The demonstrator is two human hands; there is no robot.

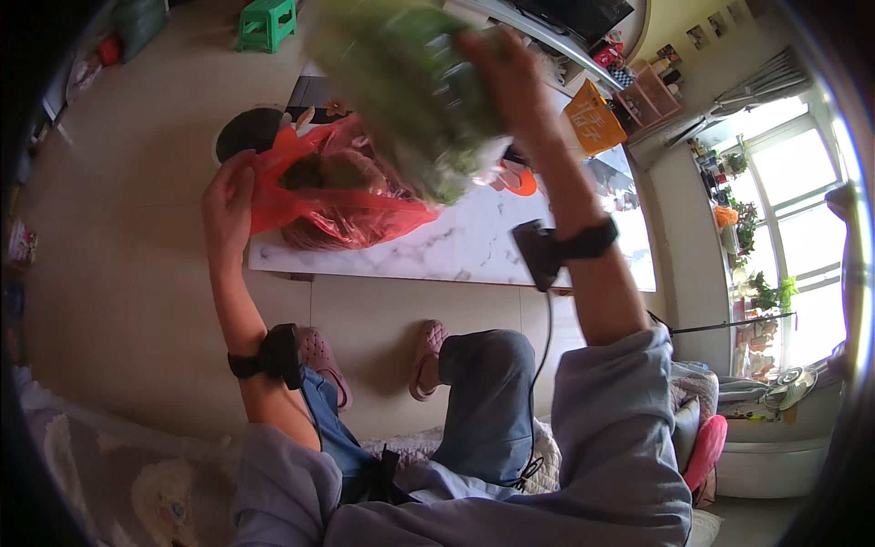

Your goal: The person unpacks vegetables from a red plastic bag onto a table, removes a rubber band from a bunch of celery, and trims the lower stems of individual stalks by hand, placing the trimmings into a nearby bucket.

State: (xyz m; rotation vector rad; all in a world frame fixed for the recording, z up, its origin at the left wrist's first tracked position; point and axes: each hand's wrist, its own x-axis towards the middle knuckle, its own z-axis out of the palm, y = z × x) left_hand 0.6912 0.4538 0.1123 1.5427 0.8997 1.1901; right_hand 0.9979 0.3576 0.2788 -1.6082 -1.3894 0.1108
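My right hand grips a clear plastic bag of green leafy vegetables, blurred and held up above the table. With my left hand I hold the edge of a red plastic bag, pulling its mouth apart. The red bag rests on the left end of a white marble-patterned table. Inside it, brownish-green contents show through the mouth; I cannot tell what they are. The raised green bag hides part of the table behind it.
A yellow bag with writing and an orange ring-shaped handle are at the table's right. A dark round object is at the left end. A green plastic stool stands on the floor. A cable hangs from my right wrist strap.
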